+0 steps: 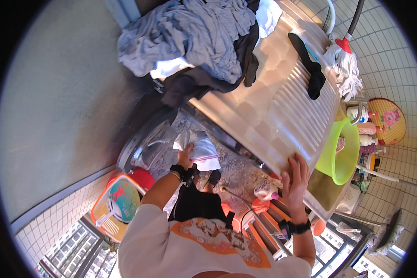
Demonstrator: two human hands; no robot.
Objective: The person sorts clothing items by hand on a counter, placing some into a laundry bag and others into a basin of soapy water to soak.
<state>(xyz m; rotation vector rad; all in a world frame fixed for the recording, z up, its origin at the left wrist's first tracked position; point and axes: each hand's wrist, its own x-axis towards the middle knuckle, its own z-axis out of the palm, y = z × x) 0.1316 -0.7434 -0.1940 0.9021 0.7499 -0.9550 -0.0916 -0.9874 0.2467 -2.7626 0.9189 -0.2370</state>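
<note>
My left hand (185, 154) grips a white cloth (197, 147), low beside the tan sink counter. My right hand (295, 180) rests at the front edge of the ridged washboard counter (264, 106), fingers extended and slightly bent. Farther back, a heap of grey clothing (185, 34) lies with black garments (204, 85) and white fabric under and around it. A long black sock or similar item (310, 69) lies across the ridges.
A green basin (345, 150) sits at the right among bottles, near a mop (343, 69) and a patterned fan (389, 118). Stacked basins (116, 204) stand lower left. A broom head (387, 231) is lower right. A grey panel (55, 116) fills the left.
</note>
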